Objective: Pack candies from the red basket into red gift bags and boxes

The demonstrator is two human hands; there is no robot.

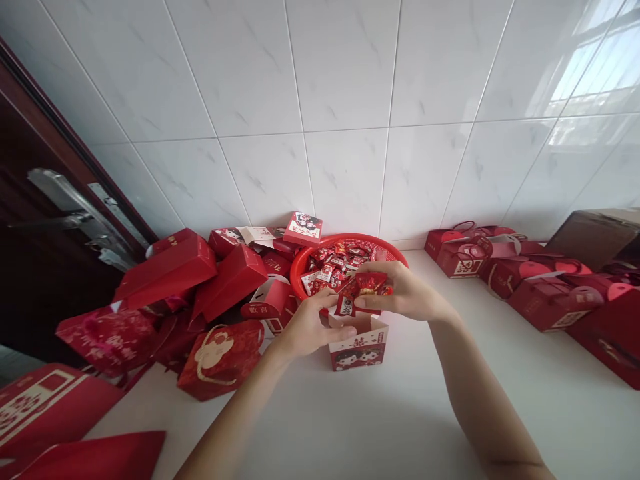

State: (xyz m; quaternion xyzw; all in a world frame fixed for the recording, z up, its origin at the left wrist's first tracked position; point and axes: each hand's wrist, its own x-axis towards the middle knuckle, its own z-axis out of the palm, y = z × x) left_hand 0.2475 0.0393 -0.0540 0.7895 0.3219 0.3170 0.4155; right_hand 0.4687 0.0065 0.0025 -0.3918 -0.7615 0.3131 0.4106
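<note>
Candies (371,283) in red wrappers sat pinched in the right hand (403,293), between thumb and fingers, just above the open cardboard gift box (360,359). At the box's left rim curled the left hand (307,327), its hold unclear. The box stood upright, mouth upward, printed face toward the wearer, before a red plastic basket (296,270).

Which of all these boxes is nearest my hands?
The cartoon-faced box directly in front of the red basket. It stands alone by your left hand and right hand; the other boxes sit farther off.
</note>
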